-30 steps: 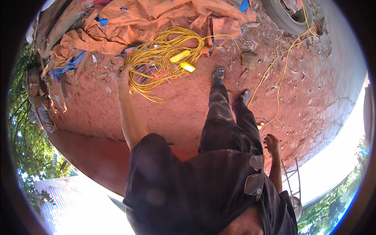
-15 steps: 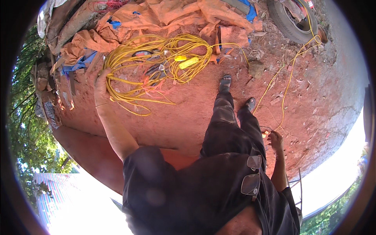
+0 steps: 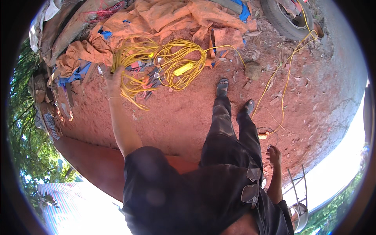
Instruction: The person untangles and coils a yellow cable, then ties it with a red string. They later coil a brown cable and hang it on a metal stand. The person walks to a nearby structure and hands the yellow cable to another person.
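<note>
My left hand (image 3: 112,78) is closed on a bundle of yellow cable (image 3: 135,55) held off the ground, its loops blurred and hanging loosely. To its right, another coil of yellow cable (image 3: 184,49) has a yellow block-shaped fitting (image 3: 183,69) lying across it. Dark and pinkish odds and ends (image 3: 153,76) show between the two coils, partly covered by the loops. My right hand (image 3: 275,155) hangs by my side, its fingers loosely bent and apart, with nothing seen in them. Just beyond it, a small yellow-orange fitting (image 3: 262,136) lies on the red soil.
A crumpled orange tarp (image 3: 168,17) with blue patches stretches along the far side. A tyre (image 3: 288,21) lies at the far right, with a yellow cable (image 3: 288,78) trailing from it toward me. Thick logs (image 3: 72,31) are at the far left. A metal frame (image 3: 299,188) stands behind my right arm.
My left hand has shifted slightly right, drawing its cable loops into a tighter bundle. My right hand has moved back toward me, away from the small yellow-orange fitting.
</note>
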`<state>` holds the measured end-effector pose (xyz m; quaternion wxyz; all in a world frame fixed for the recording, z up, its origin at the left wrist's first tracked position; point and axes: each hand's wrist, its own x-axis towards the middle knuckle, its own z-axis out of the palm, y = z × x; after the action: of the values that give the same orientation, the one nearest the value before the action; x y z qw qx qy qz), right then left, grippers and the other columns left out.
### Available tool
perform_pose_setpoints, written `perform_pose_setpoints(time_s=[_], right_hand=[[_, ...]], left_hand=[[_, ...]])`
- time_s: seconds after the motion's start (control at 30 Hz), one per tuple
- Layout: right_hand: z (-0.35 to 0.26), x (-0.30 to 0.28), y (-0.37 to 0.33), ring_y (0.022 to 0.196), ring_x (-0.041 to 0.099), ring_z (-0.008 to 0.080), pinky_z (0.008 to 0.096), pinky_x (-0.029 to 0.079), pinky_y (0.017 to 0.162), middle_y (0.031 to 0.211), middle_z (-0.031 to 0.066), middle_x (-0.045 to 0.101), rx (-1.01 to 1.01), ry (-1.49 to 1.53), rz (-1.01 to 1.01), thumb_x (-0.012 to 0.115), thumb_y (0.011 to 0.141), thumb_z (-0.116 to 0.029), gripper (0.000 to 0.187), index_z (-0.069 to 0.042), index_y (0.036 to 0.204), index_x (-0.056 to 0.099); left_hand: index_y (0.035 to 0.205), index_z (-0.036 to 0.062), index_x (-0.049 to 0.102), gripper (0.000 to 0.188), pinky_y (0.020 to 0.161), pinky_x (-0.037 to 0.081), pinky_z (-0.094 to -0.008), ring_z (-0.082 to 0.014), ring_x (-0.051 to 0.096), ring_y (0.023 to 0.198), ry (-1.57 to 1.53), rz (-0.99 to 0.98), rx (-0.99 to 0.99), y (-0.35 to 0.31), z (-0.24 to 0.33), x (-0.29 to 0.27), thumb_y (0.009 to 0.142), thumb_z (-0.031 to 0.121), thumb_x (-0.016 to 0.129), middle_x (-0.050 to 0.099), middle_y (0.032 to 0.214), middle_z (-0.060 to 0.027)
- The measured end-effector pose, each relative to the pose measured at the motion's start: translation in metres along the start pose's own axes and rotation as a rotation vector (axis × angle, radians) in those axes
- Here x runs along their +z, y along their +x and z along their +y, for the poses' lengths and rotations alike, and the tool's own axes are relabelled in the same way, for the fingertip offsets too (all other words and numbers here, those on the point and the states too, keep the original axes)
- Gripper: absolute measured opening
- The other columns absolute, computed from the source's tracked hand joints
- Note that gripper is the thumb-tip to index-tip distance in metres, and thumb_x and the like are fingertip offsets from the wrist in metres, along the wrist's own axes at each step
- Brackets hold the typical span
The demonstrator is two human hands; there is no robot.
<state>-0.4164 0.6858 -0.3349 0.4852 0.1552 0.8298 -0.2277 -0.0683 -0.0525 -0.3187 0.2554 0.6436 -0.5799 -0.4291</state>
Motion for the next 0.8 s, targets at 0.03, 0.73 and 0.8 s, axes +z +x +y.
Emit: perform_pose_setpoints(time_s=[0.03,0.73,0.8], right_hand=[[0.001,0.002,-0.004,0.073,0.068,0.0154,0.0275,0.052,0.055,0.089,0.0073,0.068,-0.003,0.023,-0.009,0.059,0.090,-0.024,0.041,0.003,0.121,0.064],[-0.060,0.034,-0.006,0.084,0.067,0.0167,0.0299,0.054,0.067,0.104,0.0124,0.068,0.072,0.084,-0.043,0.063,0.094,-0.022,0.044,0.007,0.127,0.059],[-0.059,0.034,-0.001,0.084,0.067,0.0167,0.0303,0.055,0.067,0.104,0.0130,0.069,0.074,0.085,-0.042,0.063,0.094,-0.022,0.044,0.007,0.126,0.060]], left_hand=[[0.106,-0.0017,0.068,0.037,0.075,0.048,-0.0307,-0.0135,0.059,0.083,-0.037,-0.003,-0.012,0.009,-0.020,0.013,0.078,0.021,0.079,0.068,0.096,-0.0039],[0.097,0.0015,0.068,0.038,0.071,0.054,-0.0483,-0.0375,0.070,0.077,0.655,0.292,0.159,0.037,-0.073,0.147,0.078,0.034,0.071,0.073,0.085,-0.0191],[0.096,0.0018,0.066,0.038,0.070,0.054,-0.0493,-0.0388,0.070,0.076,0.770,0.317,0.141,0.035,-0.065,0.156,0.078,0.035,0.070,0.072,0.084,-0.0194]])
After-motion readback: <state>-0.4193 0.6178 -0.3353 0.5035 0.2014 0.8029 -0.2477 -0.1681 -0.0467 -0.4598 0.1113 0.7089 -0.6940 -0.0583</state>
